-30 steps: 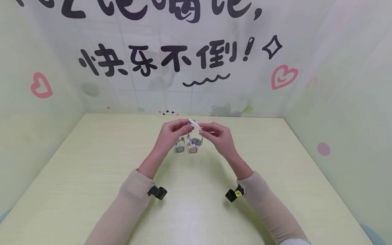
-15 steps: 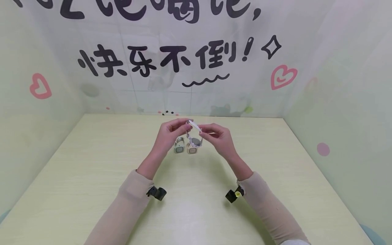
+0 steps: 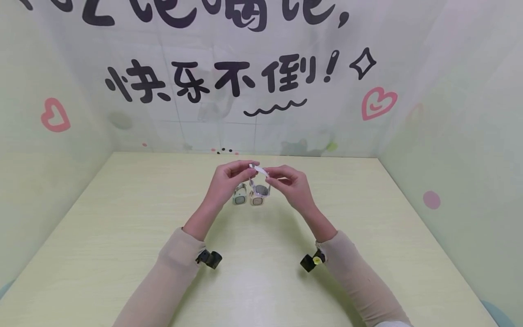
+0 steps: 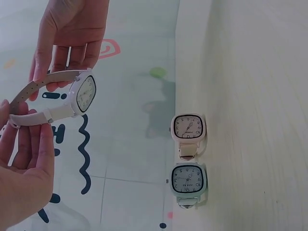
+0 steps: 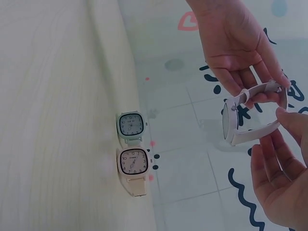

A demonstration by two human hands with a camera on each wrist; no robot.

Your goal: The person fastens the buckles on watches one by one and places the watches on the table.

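Note:
A white wristwatch (image 4: 84, 94) is held up above the table by both hands, its strap bent round into a loop. My left hand (image 3: 227, 182) pinches the strap at the buckle end between thumb and fingers. Opposite it, my right hand (image 3: 295, 185) pinches the other strap part. The dial hangs below the hands and faces away from the strap loop. In the right wrist view the strap ends meet near the left fingertips; whether the buckle is fastened I cannot tell. Just beyond and below stand a green watch (image 5: 131, 125) and a pale pink watch (image 5: 134, 161), side by side.
Both standing watches are on the pale wooden table (image 3: 261, 281), close to its back edge. A printed curtain (image 3: 196, 122) with dark lettering hangs behind, and light panels flank the table on either side. Each sleeve carries a small black wrist camera (image 3: 210, 259).
The top of the white watch's strap has sunk slightly and lies flatter between the fingers. Both hands keep their hold in nearly the same place; the two standing watches have not moved.

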